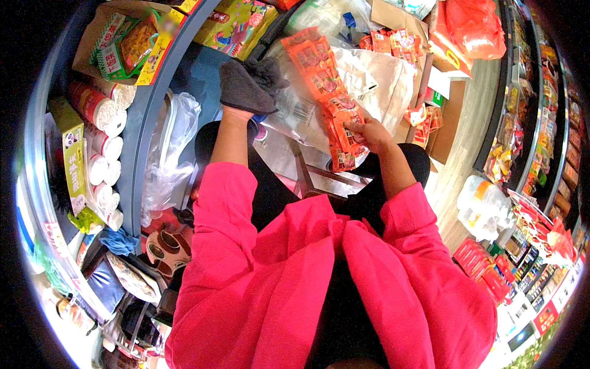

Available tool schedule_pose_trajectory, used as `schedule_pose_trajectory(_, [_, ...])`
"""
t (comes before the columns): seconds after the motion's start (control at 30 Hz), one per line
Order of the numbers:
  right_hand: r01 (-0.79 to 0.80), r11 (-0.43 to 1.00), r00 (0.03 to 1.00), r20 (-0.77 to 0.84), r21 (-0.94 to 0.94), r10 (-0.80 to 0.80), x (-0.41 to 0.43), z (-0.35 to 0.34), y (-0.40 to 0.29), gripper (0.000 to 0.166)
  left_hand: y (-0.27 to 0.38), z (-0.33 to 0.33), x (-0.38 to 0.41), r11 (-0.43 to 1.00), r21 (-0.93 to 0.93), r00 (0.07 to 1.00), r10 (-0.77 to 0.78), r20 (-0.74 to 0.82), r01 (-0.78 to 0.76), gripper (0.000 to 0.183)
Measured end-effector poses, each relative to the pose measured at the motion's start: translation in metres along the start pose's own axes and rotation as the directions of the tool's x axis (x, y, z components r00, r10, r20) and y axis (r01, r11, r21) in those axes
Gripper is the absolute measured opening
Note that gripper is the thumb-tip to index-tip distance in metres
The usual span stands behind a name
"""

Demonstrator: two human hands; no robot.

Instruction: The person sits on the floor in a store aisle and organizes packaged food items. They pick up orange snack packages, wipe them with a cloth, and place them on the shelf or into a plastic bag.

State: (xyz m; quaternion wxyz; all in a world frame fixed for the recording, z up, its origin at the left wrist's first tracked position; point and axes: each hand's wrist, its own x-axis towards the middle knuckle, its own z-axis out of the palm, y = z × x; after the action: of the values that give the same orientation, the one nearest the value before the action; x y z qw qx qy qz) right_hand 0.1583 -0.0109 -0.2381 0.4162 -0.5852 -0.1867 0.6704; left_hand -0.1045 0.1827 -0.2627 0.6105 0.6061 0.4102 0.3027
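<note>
A dark grey cloth [246, 87] covers most of my left hand [238, 114] and bunches up on its right side; the fingers are hidden beneath it. My right hand [372, 133] grips the lower part of a long strip of joined orange snack packets [322, 76], thumb on top. The strip runs up and leftward over a large clear plastic bag [297, 113] that bears a barcode. Beyond my right hand, a cardboard box [400, 17] contains more small orange packets [405, 44].
To the left, a blue-grey shelf [138, 138] carries white rolls [110, 115] and a green box [71, 152]. Behind the plastic bag lies a colourful box [235, 25]. At right are a red plastic bag [474, 27], snack racks [530, 115] and a white plastic bag [484, 207] on the floor.
</note>
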Motion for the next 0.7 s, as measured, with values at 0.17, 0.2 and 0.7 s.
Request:
schedule_pose_trajectory(0.17, [-0.065, 0.894, 0.981, -0.191, -0.443, -0.023, -0.008, -0.029, 0.114, 0.057, -0.019, -0.008, 0.013, 0.868, -0.483, 0.974, 0.001, 0.226, 0.112, 0.035])
schedule_pose_trajectory(0.2, [-0.051, 0.82, 0.975, -0.205, -0.57, -0.082, 0.001, -0.046, 0.16, 0.062, -0.015, -0.008, 0.014, 0.802, -0.579, 0.962, 0.02, 0.273, 0.148, 0.037])
schedule_pose_trajectory(0.7, [-0.063, 0.524, 0.895, -0.28, -0.849, -0.347, -0.038, 0.033, 0.114, 0.047, 0.012, -0.002, -0.006, 0.962, -0.257, 0.995, -0.099, -0.003, 0.095, 0.046])
